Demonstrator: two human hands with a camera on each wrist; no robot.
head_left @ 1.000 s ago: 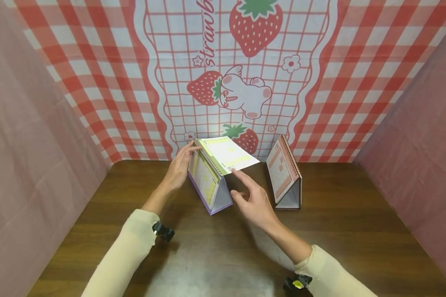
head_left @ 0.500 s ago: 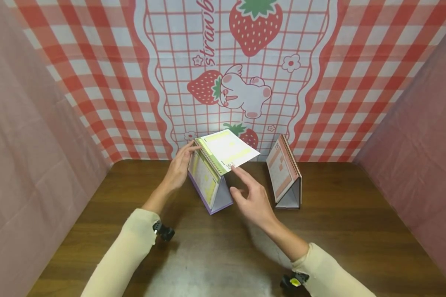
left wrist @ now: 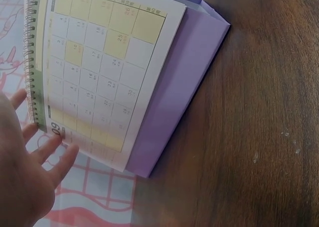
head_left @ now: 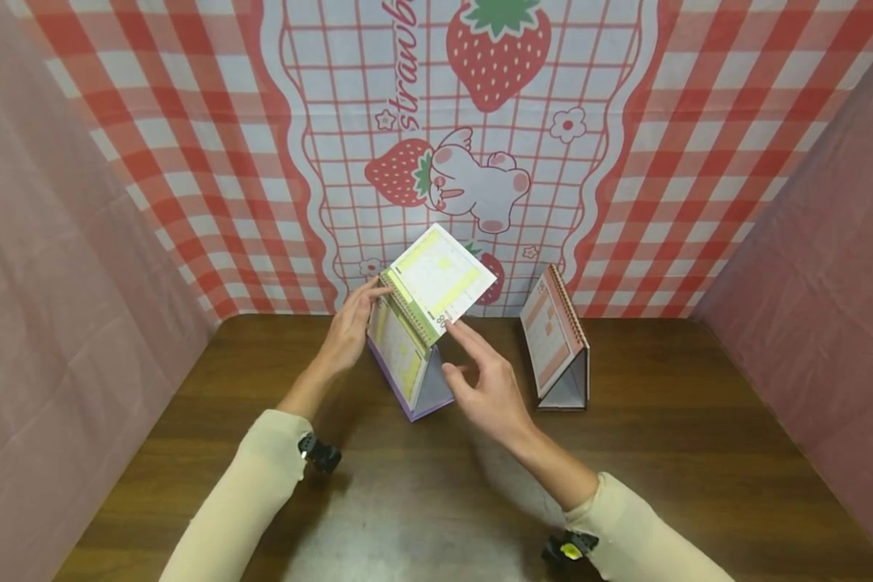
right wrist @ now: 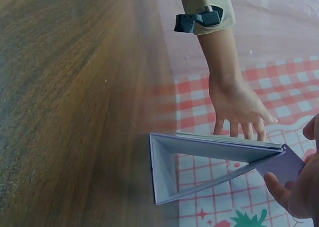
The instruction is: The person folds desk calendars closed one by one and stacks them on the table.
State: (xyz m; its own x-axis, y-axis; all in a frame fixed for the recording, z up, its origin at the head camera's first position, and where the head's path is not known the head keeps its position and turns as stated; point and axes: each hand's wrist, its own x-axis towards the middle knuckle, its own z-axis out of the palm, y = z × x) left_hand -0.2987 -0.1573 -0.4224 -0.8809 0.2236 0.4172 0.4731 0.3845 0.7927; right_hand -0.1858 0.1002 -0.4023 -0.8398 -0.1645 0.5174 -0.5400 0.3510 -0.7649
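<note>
A spiral-bound desk calendar with a purple base stands on the table, a yellow-and-white month page marked 09 on its front in the left wrist view. One page, marked 08, is raised over the rings and slants up toward the back. My left hand rests at the calendar's far upper end, fingers extended near the rings. At the raised page's near corner, my right hand touches with straight fingertips, thumb held apart below. From the right wrist view, the right hand is partly cut off at the edge.
To the right stands a second desk calendar with red-and-white pages. Behind both hangs a strawberry-print checked cloth, close to the raised page. Pink cloth walls the sides. The table is brown wood.
The raised page has swung further up and toward the left, its free edge now higher. My right hand has moved slightly left and up with it. The left hand has stayed in place.
</note>
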